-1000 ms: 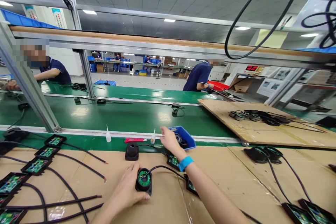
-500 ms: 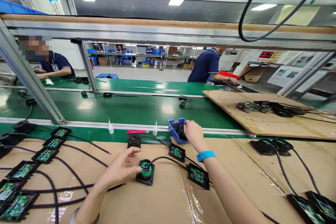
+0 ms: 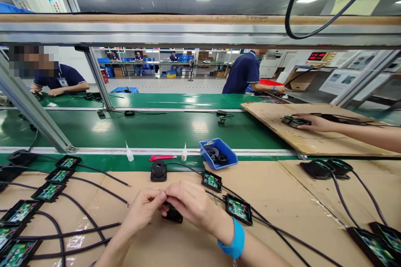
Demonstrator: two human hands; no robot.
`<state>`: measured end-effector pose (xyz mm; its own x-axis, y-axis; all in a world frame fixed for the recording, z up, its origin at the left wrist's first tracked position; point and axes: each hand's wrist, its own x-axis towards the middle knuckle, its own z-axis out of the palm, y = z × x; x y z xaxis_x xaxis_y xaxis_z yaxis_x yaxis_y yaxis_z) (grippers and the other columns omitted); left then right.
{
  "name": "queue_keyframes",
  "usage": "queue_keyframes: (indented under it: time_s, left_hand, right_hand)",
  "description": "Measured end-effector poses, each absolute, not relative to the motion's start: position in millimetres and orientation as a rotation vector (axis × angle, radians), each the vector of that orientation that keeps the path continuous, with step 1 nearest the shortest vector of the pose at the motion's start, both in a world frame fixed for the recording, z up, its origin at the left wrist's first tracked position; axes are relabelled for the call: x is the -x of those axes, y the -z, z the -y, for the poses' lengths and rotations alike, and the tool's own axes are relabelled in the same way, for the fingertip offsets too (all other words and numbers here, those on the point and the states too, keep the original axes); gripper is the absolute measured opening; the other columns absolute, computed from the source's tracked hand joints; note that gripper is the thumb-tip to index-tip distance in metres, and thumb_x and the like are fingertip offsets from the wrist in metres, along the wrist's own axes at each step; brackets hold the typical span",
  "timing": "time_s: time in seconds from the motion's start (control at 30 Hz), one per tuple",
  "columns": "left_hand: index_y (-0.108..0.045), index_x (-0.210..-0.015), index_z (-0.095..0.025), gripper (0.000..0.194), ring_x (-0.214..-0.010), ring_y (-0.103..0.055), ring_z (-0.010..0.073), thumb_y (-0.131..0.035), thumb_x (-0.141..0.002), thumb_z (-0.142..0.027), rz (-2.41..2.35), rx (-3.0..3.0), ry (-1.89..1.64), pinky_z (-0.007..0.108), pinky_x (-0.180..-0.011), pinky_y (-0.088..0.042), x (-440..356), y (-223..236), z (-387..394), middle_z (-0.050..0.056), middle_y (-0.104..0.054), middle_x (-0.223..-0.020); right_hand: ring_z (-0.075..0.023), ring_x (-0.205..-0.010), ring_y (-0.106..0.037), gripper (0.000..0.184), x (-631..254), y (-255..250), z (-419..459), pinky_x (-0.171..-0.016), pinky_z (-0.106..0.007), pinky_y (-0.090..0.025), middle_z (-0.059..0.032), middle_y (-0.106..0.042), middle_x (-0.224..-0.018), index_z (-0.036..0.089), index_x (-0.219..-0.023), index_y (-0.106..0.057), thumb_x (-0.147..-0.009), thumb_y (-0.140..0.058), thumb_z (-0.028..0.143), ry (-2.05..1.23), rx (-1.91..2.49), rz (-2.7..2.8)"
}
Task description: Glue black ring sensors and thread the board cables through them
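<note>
Both my hands meet over a small black round housing [image 3: 173,214] on the cardboard-covered bench [image 3: 275,200]. My left hand [image 3: 144,210] has its fingers pinched at the top of the housing. My right hand [image 3: 191,205], with a blue wristband, covers the housing from the right, fingers curled and pinched against the left fingertips. What the fingertips hold is hidden. A black cable runs from the housing to an open black box with a green circuit board [image 3: 239,209]. A blue tray [image 3: 218,153] of black rings sits behind, at the bench's far edge.
Several black boxes with green boards and cables lie at the left [image 3: 48,191] and at the lower right [image 3: 371,242]. A second black housing [image 3: 158,171], two small glue bottles [image 3: 128,153] and a red tool [image 3: 162,157] stand by the green conveyor [image 3: 150,129]. Another person's hand [image 3: 313,123] rests on the cardboard sheet at right.
My right hand left the blue tray and came back to the housing, joining my left hand over it. Another person's arm has reached onto the cardboard at right.
</note>
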<state>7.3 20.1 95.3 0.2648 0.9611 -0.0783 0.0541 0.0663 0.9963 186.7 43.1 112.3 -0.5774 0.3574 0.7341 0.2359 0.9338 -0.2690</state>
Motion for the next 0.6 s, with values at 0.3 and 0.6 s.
queue_keyframes:
  time_s: [0.3, 0.6]
  left_hand:
    - [-0.069, -0.117, -0.019, 0.048, -0.105, -0.065, 0.0255, -0.075, -0.071, -0.029, -1.213, -1.374, -1.001, 0.037, -0.096, -0.053, 3.5, -91.2, -24.6, 0.01, -0.067, -0.112]
    - [-0.068, -0.107, -0.025, 0.041, -0.109, -0.061, 0.0238, -0.07, -0.068, -0.009, -1.25, -1.868, -0.724, 0.035, -0.098, -0.049, 1.0, -92.4, -20.4, 0.005, -0.066, -0.114]
  right_hand:
    - [-0.0238, -0.1, -0.063, 0.019, -230.3, -79.0, -51.0, -0.086, -0.041, -0.054, -0.0053, -0.068, -0.103, 0.023, -0.104, -0.061, -0.087, -0.066, 0.017, -0.451, 1.027, 2.258]
    - [-0.023, -0.084, -0.058, 0.042, -230.1, -53.0, -25.9, -0.07, -0.034, -0.048, -0.0037, -0.062, -0.093, 0.022, -0.102, -0.055, -0.071, -0.085, 0.021, -0.283, 0.995, 2.206]
